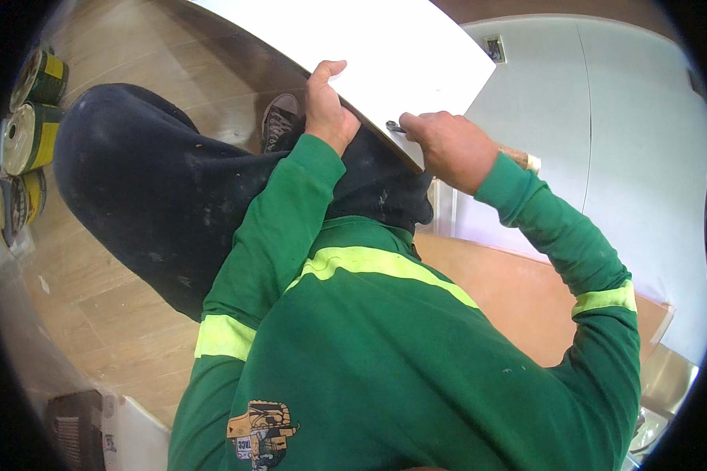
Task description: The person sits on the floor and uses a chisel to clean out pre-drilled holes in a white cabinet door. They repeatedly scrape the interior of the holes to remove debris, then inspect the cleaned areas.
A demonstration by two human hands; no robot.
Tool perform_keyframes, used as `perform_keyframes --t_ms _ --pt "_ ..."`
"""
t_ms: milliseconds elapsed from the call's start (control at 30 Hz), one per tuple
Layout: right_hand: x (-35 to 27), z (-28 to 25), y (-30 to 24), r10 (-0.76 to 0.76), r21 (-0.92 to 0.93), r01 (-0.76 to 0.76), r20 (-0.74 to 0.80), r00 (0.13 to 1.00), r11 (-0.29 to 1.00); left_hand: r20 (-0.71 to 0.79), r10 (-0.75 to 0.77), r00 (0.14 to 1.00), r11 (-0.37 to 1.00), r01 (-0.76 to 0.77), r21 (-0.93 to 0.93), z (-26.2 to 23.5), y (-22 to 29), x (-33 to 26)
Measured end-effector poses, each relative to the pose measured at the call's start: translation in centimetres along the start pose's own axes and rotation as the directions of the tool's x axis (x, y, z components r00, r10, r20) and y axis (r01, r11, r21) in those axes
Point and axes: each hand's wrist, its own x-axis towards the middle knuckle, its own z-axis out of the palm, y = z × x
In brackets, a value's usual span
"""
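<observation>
A white board (401, 47) with a thin dark edge lies tilted over my lap, its near corner by my thigh. My left hand (330, 110) grips its left edge, thumb on the white face and the other fingers hidden underneath. Over the near corner, my right hand (452, 149) is closed with the thumb side toward the board. From its fingers pokes a small dark metal tip (395, 126), touching or just above the white surface. Behind that hand a brown, white-ended piece (532, 163) sticks out; whether both belong to one tool I cannot tell.
Green-and-yellow cans (31, 137) stand at the left on the wood-look floor (94, 314). Large pale panels (644, 110) with a wall box (495, 49) rise at the right. An orange-brown panel (487, 282) lies beside me. A dark object (75, 424) sits at lower left.
</observation>
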Motion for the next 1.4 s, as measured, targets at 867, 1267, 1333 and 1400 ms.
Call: perform_keyframes --t_ms 867,1267,1333,1400 --pt "0.1 -0.6 1.4 -0.158 -0.103 0.149 -0.085 0.984 0.983 0.020 -0.005 1.000 1.000 0.004 0.007 0.4 0.4 -0.4" --pt "0.9 -1.7 -0.1 0.056 0.044 -0.058 0.056 0.997 0.997 -0.035 0.028 0.999 0.998 -0.026 0.051 0.9 0.6 -0.7" --pt "0.9 -2.8 0.2 0.058 0.013 -0.059 0.086 0.995 0.998 -0.021 0.010 1.000 0.999 -0.009 0.044 0.6 0.6 -0.5" --pt "1.0 -2.1 2.2 -0.059 -0.043 0.062 0.061 0.996 0.997 -0.007 0.003 1.000 0.999 -0.003 0.034 0.4 0.3 -0.3"
